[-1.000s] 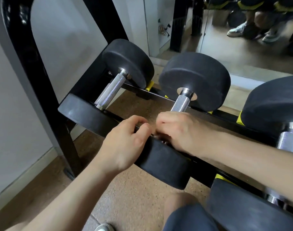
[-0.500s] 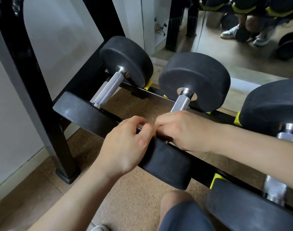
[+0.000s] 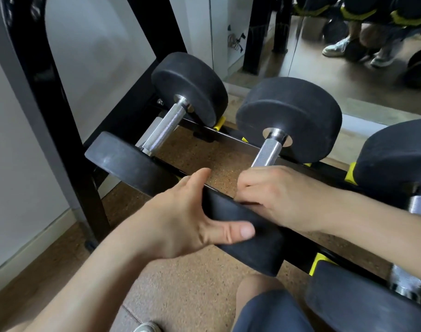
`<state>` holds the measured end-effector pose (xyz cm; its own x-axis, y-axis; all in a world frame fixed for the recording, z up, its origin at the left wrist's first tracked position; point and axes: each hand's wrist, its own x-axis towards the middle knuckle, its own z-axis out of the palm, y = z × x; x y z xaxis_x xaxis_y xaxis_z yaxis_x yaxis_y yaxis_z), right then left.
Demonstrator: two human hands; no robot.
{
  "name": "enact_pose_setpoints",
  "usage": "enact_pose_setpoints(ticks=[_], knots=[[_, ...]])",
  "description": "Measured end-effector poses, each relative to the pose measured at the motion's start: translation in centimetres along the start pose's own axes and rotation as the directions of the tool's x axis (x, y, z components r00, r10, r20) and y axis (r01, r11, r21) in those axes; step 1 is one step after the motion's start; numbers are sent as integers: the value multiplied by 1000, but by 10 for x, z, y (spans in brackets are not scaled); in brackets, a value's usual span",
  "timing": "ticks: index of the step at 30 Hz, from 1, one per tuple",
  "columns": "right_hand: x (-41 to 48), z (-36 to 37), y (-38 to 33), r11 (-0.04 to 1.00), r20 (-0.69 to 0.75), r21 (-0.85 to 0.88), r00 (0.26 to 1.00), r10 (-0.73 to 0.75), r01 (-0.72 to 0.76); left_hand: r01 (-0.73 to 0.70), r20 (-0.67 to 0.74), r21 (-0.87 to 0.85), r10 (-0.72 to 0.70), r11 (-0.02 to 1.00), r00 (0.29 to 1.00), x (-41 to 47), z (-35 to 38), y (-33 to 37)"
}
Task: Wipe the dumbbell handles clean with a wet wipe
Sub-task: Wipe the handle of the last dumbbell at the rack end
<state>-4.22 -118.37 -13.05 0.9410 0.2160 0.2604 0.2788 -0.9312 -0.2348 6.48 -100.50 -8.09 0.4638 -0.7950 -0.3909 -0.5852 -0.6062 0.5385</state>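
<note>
Dumbbell handle [image 3: 267,152]: knurled steel, on the middle 1 of 3 dumbbells lying across the black rack [image 3: 61,121]. Its far end is bare. Its near end is covered by the right hand [image 3: 283,195], whose fingers are curled tight around the bar just behind the near weight [image 3: 259,255]. No wet wipe shows; it may be inside the fist, but I cannot tell.

Left hand [image 3: 180,212]: clasps the near weight at its left edge, with the thumb laid flat across the front face and the fingers hooked over the top rim. Judgement: this grip holds the dumbbell so it does not roll on the rails while the other hand rubs the bar.

Left of the middle dumbbell: a 2nd dumbbell [image 3: 164,128], handle bare, no hand on it. Right of it: a 3rd dumbbell [image 3: 396,159], partly out of view. Below it: cork floor [image 3: 192,283].

Judgement: step in hand is wiping the near part of the bar; the far part looks not yet covered.
</note>
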Motion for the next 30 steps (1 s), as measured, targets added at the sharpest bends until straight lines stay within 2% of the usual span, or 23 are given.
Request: enact_pose_setpoints(ticks=[3,6,10,14,19,22,24,26,28,30], knots=[[6,1,11,997,-101,64,994,53,-46,1,-45,115,4,993,999,-2,5,3],[9,4,20,988,-242,43,959,151,-145,-11,-104,161,28,987,994,-2,8,3],[0,11,6,988,-148,128,983,106,-88,-20,-117,182,42,983,992,-2,9,0],[3,4,18,978,-214,101,956,201,-184,-25,-101,186,44,982,994,-1,10,-2],[4,6,12,984,-155,75,973,174,-164,-45,-86,173,61,984,994,0,11,-6],[10,5,11,977,-178,50,960,215,-209,-76,-74,118,85,990,994,1,12,-9],[10,4,5,979,-74,108,980,182,-174,-101,-78,56,105,993,991,4,12,-14],[15,0,5,986,-11,22,986,168,-168,-118,-98,-31,115,992,989,8,11,-17],[19,-1,6,979,-69,-77,981,184,-189,-131,-108,-78,122,988,987,10,11,-18],[15,0,6,983,-68,-25,981,181,-183,-140,-105,-79,131,987,986,11,10,-17]])
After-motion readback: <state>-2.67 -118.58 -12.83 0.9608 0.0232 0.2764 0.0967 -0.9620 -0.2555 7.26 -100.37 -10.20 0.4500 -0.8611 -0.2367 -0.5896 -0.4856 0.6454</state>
